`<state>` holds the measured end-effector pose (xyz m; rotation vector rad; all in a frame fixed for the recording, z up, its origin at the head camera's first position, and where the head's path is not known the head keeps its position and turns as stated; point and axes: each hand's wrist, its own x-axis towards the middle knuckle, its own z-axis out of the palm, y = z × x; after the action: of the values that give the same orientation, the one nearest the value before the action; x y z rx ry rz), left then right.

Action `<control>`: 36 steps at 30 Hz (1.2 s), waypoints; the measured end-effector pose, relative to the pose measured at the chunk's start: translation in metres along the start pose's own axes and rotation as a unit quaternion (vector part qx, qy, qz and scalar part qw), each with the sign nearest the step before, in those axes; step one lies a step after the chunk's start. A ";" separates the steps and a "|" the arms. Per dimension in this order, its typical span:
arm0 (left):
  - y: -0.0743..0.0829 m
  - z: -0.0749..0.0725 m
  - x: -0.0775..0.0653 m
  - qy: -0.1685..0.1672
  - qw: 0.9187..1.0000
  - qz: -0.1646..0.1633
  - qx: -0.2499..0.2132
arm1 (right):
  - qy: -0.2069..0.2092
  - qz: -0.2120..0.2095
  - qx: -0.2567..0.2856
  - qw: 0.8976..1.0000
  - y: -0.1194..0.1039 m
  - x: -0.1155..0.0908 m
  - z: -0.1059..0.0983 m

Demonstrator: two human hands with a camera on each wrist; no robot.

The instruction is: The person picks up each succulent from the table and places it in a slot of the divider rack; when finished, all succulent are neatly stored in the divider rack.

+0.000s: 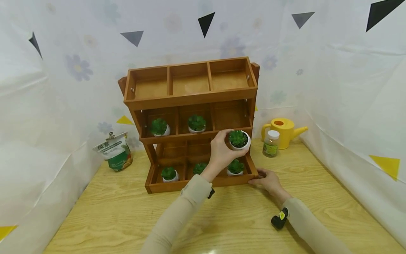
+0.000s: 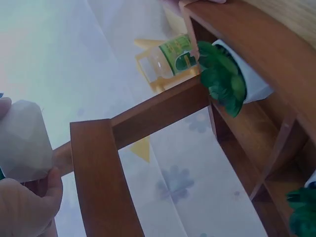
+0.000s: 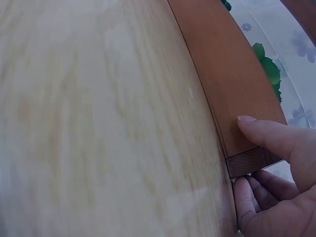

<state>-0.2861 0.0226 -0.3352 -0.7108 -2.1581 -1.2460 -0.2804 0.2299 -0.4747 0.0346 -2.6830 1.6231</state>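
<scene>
My left hand grips a small potted succulent by its white pot, in front of the right end of the middle tier. In the left wrist view the faceted pot sits between the thumb and fingers. My right hand holds the lower right corner of the wooden tiered shelf. The right wrist view shows its thumb on the front board and curled fingers at the board's end. Two potted succulents stand in the middle tier's left and centre compartments. Three more stand in the bottom tier.
Right of the shelf are a yellow watering can and a clear jar with a white lid. A clipped green and white bag stands to the left. White patterned sheeting surrounds the wooden table.
</scene>
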 end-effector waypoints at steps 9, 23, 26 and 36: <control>-0.001 0.004 0.020 0.052 0.998 0.029 -0.005 | 0.004 0.002 -0.002 1.000 -0.003 -0.001 -0.001; -0.005 0.006 0.054 0.103 0.994 0.035 -0.001 | -0.002 0.006 0.006 1.000 0.003 0.000 0.000; -0.009 0.008 0.058 0.109 0.994 0.029 0.001 | -0.004 0.008 0.007 1.000 0.003 0.000 0.000; -0.017 0.012 0.064 0.100 0.995 -0.004 0.005 | -0.001 0.008 0.003 1.000 0.006 0.003 0.001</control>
<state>-0.3456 0.0365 -0.3069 -0.5484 -2.0038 -1.2534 -0.2836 0.2322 -0.4805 0.0160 -2.6863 1.6364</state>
